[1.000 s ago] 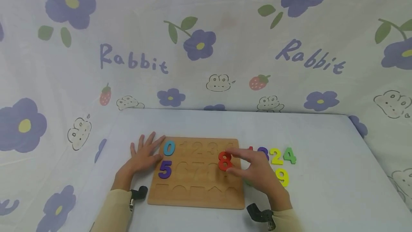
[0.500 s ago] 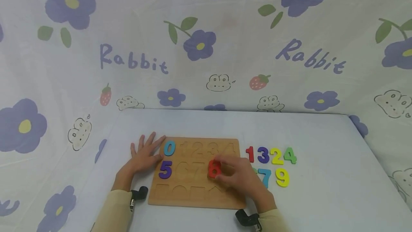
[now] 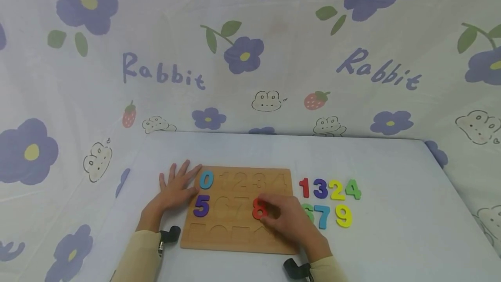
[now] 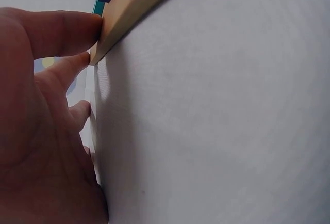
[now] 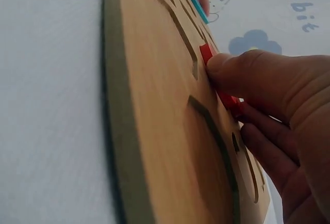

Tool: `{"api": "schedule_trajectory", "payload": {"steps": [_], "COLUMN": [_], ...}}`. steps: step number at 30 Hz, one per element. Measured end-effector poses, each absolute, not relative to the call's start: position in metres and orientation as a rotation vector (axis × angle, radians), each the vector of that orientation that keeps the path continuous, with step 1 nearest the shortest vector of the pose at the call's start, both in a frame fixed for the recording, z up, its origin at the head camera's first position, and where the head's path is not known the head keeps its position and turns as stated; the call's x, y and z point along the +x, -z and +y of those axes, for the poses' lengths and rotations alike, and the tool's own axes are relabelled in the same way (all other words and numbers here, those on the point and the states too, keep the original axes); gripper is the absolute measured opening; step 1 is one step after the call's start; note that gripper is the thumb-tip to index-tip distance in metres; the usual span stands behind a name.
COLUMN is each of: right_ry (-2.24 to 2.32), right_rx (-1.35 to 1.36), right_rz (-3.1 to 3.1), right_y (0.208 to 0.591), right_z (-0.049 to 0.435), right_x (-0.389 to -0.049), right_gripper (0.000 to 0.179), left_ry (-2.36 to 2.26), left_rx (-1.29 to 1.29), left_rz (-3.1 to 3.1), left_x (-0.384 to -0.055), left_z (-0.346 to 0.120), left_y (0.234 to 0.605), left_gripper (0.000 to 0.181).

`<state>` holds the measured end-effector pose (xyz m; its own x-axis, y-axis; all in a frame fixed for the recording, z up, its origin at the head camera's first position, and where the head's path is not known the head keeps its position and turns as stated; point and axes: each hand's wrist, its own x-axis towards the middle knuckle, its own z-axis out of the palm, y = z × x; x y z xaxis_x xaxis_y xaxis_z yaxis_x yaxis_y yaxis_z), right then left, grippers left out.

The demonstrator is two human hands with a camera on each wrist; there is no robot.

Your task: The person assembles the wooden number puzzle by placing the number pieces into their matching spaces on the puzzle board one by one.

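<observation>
Currently my right grip (image 3: pixel 290 219) pinches the red number 8 (image 3: pixel 258 208) between thumb and fingers, at the fourth place in the middle row of the wooden puzzle board (image 3: pixel 231 240), well inside its edges. The 8 is close against the wood; I cannot tell whether it is fully seated. My left grip (image 3: pixel 176 191) is spread, thumb and index finger touching the board's left edge near the far corner, the other fingers fanned over the white counter (image 3: pixel 399 208). Just inside that edge sit the blue 0 (image 3: pixel 202 181) and purple 5 (image 3: pixel 202 206). Beyond the right edge lie the red 1 (image 3: pixel 304 187), purple 3 (image 3: pixel 321 189), yellow 2 (image 3: pixel 336 190) and green 4 (image 3: pixel 354 193), with the green 6 (image 3: pixel 308 210), partly hidden by my right grip, the blue 7 (image 3: pixel 322 216) and yellow 9 (image 3: pixel 346 219) in a nearer row. Past the 4 and 9, counter runs on rightward to its slanting side edge; a strip of it also separates the board's far edge from the patterned cloth (image 3: pixel 293 34) behind.
</observation>
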<state>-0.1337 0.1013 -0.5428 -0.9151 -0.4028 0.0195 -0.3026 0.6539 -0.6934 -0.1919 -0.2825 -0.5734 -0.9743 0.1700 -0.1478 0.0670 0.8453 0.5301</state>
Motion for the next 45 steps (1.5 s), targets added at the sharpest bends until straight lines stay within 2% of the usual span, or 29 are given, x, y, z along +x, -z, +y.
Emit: {"api": "schedule_trajectory", "payload": {"steps": [12,22,27,45], "right_ry": [1.105,1.329,1.342,1.000], "right_rx": [-0.598,-0.740,-0.820,-0.661], "right_rz": [2.773,2.821,2.832,2.901], "right_y": [0.535,0.506,0.493,0.476], "right_z": [0.106,0.133,0.152,0.253], "right_x": [-0.130,-0.129,-0.128,-0.106], "right_gripper": [0.060,0.059,0.060,0.069], "left_ry": [-0.810,-0.812,-0.817,-0.809], "left_rx": [0.189,0.182,0.184,0.193], "left_rz": [2.834,2.830,2.827,2.842], "left_x": [-0.193,-0.190,-0.191,-0.189], "left_z": [-0.280,-0.280,-0.281,-0.278], "left_y": [0.571,0.569,0.571,0.568], "left_gripper": [0.074,0.074,0.073,0.075]}}
